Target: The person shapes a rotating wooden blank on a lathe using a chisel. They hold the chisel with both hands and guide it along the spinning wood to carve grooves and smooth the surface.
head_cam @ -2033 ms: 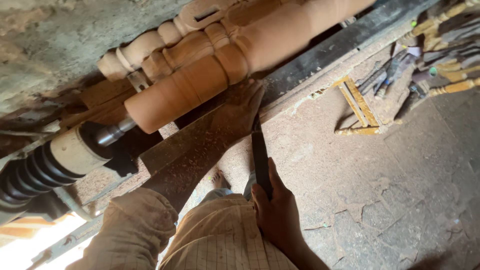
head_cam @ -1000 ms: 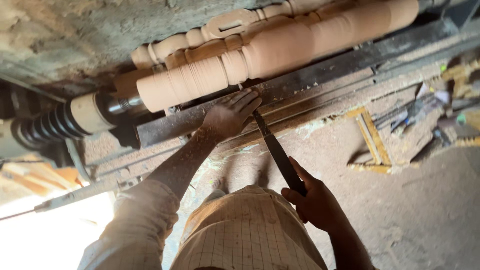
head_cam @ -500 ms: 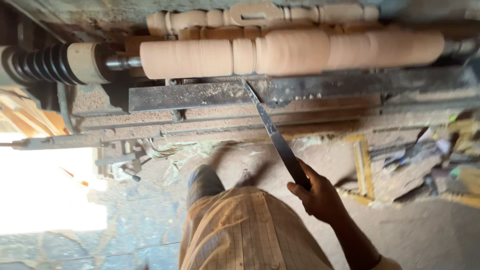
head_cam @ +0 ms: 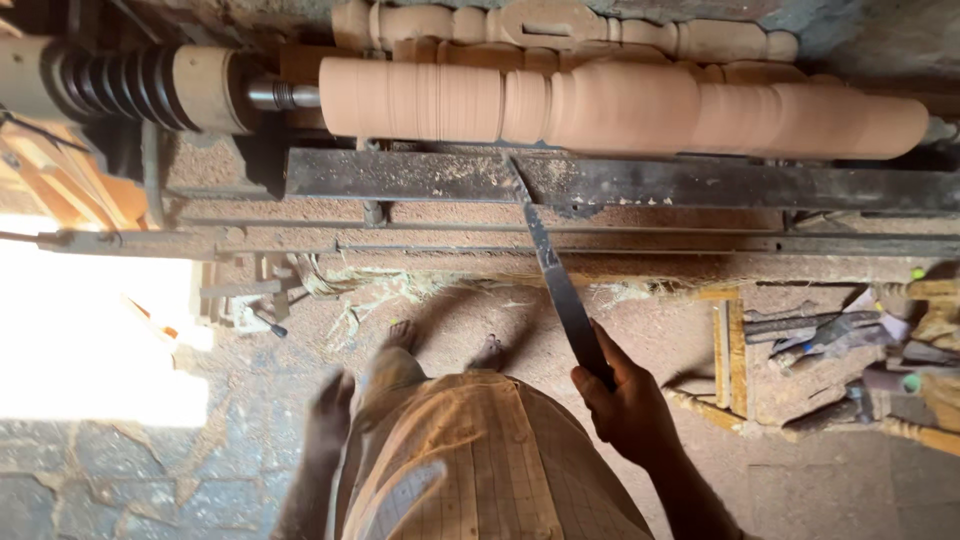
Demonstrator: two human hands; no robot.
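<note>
The left hand [head_cam: 330, 415] has dropped from the tool rest [head_cam: 620, 183].

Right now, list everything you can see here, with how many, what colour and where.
Turned wooden workpiece: one, pale tan, mounted across the lathe at top.
Finished spindle: one, pale wood, lying behind the workpiece.
Stepped pulley: one, dark with a tan end, top left.
Tool rest bar: one, dark metal dusted with sawdust, below the workpiece.
Chisel: one, dark, blade tip on the bar.
Hand tools: several, dark with wooden handles, on the floor at right.
Floor: sawdust and cracked stone.
Left hand: hanging by the shirt, holding nothing.
Right hand: gripping the chisel handle.
</note>
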